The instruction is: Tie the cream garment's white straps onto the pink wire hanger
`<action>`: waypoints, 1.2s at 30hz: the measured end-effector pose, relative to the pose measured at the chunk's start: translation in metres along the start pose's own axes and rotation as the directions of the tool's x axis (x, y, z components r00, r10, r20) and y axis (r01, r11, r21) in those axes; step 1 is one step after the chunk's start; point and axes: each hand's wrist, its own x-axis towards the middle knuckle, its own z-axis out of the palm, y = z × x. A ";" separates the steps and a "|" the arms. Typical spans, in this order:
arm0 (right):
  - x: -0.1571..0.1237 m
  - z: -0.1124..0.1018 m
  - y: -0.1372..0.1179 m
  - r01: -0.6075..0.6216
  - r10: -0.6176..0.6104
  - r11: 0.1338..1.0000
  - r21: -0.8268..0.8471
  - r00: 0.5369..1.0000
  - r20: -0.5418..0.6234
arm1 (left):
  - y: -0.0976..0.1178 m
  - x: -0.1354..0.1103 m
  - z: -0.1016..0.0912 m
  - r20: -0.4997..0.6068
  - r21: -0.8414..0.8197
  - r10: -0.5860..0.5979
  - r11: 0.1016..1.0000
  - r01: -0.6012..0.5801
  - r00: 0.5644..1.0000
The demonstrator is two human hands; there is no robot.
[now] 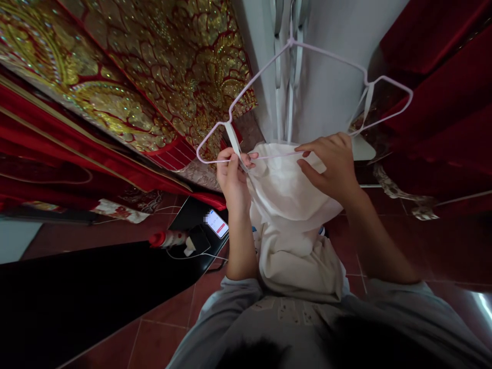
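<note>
A pale lilac wire hanger (323,54) hangs in front of me from a white stand. A white garment (286,195) hangs from it by thin straps and drapes down toward my lap. My left hand (232,177) is closed, pinching the left strap and the garment's top edge by the hanger's lower bar. My right hand (332,164) has its fingers curled on the garment's upper edge at the right, close to the hanger bar.
Red and gold embroidered gowns (126,87) hang at the left, dark red velvet (446,102) at the right. A black table (77,297) at lower left bears a phone (217,223), a charger and a red-capped bottle (169,239). The floor is red tile.
</note>
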 end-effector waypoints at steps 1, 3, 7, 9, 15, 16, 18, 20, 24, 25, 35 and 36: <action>0.000 -0.001 -0.001 0.005 -0.005 1.000 0.008 1.000 -0.003 | 0.000 0.000 -0.002 0.018 -0.002 0.014 1.000 -0.014 1.000; 0.001 -0.003 -0.002 0.007 -0.007 1.000 0.022 1.000 0.012 | -0.001 0.001 -0.005 0.065 -0.023 0.047 0.999 -0.045 0.997; 0.010 -0.010 0.001 -0.023 0.020 0.997 0.080 0.999 0.029 | -0.003 0.007 -0.008 0.110 -0.066 0.091 0.994 -0.084 0.990; 0.013 -0.011 0.002 -0.039 0.036 0.995 0.092 0.999 0.034 | -0.005 0.007 -0.009 0.100 -0.055 0.097 0.994 -0.092 0.990; 0.012 -0.004 -0.003 -0.047 0.047 0.999 0.002 0.997 0.063 | -0.006 -0.004 -0.015 0.061 0.198 0.106 0.973 -0.116 0.993; 0.012 -0.002 -0.005 -0.050 0.049 0.999 0.003 0.997 0.059 | -0.004 -0.007 -0.017 0.055 0.265 0.156 0.950 -0.165 0.986; 0.013 -0.001 -0.007 -0.053 0.052 0.998 0.020 0.997 0.058 | 0.003 -0.013 -0.022 0.061 0.390 0.267 0.880 -0.270 0.962; 0.016 -0.002 -0.007 -0.064 0.062 0.998 0.030 0.996 0.058 | 0.012 -0.019 -0.024 0.086 0.467 0.322 0.823 -0.324 0.943; 0.020 -0.005 -0.003 -0.084 0.080 0.995 0.057 0.995 0.066 | 0.031 -0.024 -0.021 0.127 0.386 0.288 0.867 -0.315 0.949; 0.020 -0.006 -0.003 -0.080 0.075 0.994 0.070 0.995 0.069 | 0.035 -0.022 -0.018 0.125 0.341 0.293 0.884 -0.319 0.948; 0.014 -0.005 -0.004 -0.043 0.042 0.993 0.107 0.999 0.008 | 0.052 0.005 0.000 0.087 0.113 0.329 0.935 -0.337 0.940; 0.013 -0.004 -0.003 -0.039 0.040 0.994 0.106 0.999 0.001 | 0.050 0.006 0.000 0.093 0.118 0.314 0.939 -0.324 0.945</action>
